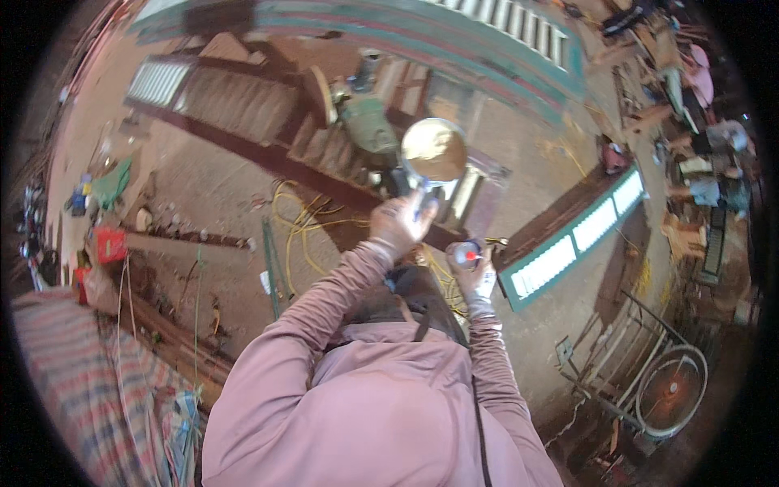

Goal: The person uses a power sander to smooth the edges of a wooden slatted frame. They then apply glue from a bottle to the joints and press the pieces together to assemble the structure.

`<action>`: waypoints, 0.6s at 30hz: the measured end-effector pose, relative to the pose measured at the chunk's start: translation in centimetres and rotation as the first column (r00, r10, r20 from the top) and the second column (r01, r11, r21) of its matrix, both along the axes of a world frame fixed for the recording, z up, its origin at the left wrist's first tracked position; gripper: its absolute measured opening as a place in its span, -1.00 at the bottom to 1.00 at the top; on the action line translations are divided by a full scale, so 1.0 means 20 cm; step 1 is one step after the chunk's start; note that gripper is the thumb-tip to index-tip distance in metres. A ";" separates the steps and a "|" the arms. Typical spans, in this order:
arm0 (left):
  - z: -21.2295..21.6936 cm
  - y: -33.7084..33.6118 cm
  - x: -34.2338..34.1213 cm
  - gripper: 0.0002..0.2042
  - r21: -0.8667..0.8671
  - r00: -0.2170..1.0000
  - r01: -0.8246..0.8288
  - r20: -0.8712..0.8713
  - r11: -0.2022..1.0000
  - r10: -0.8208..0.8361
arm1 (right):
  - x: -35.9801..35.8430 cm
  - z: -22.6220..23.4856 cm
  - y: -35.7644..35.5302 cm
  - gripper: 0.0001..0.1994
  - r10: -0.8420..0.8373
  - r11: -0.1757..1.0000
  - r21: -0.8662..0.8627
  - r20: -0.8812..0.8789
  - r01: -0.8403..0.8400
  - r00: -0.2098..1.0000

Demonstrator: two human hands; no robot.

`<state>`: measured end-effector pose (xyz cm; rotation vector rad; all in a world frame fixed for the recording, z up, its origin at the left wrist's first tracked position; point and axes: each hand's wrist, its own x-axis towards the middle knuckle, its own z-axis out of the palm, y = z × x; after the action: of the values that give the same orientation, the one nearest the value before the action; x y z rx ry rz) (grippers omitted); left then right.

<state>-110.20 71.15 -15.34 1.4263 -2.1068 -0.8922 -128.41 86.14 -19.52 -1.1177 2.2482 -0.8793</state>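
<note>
My left hand (399,227) is closed around a slim blue-handled tool (420,197); motion blurs its shape, so I cannot tell its kind. Its far end points at the near rim of a round tub (436,152) of pale tan, sandy-looking material. In my right hand (479,277), close to my body, is a small clear bottle with a red tip (467,256), gripped by the fingers. Both hands look gloved or smeared with white.
Louvred panels lie at the left (235,101), along the back (487,81) and at right (568,243). A green canister-like object (369,124) stands beside the tub. Yellow cord (304,227) coils on the floor. A wheeled metal cart (641,381) is at lower right; people work far right.
</note>
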 end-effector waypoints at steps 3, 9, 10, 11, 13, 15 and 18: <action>0.02 -0.20 -0.19 -0.51 -0.194 0.976 0.065 0.218 0.979 -0.022 | -0.12 0.00 0.18 -0.32 -0.125 0.990 0.069 0.027 0.123 0.992; -0.43 -0.64 -0.33 -0.59 -0.102 0.808 0.247 0.571 0.964 -0.146 | -0.39 0.13 0.29 -0.33 -0.119 0.941 0.322 0.022 0.106 0.993; -0.46 -0.69 -0.41 -0.60 -0.095 0.767 0.298 0.616 0.950 -0.179 | -0.45 0.18 0.33 -0.28 -0.102 0.940 0.327 0.004 0.096 0.995; -0.50 -0.71 -0.48 -0.60 -0.089 0.725 0.349 0.656 0.933 -0.209 | -0.52 0.16 0.39 -0.28 -0.122 0.947 0.300 0.018 0.111 0.992; -0.56 -0.77 -0.55 -0.60 -0.101 0.669 0.414 0.708 0.905 -0.227 | -0.62 0.15 0.46 -0.28 -0.162 0.940 0.306 0.011 0.151 0.987; -0.61 -0.82 -0.56 -0.59 -0.109 0.637 0.445 0.737 0.889 -0.228 | -0.66 0.18 0.52 -0.27 -0.214 0.921 0.328 -0.021 0.209 0.977; -0.64 -0.85 -0.58 -0.64 -0.110 0.604 0.435 0.772 0.894 -0.198 | -0.71 0.11 0.62 -0.26 -0.279 0.917 0.289 -0.031 0.276 0.960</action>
<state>-121.88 54.10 -28.06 1.4058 -3.0282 -0.0132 -142.66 98.58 -17.42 -0.6703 2.4670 -0.6254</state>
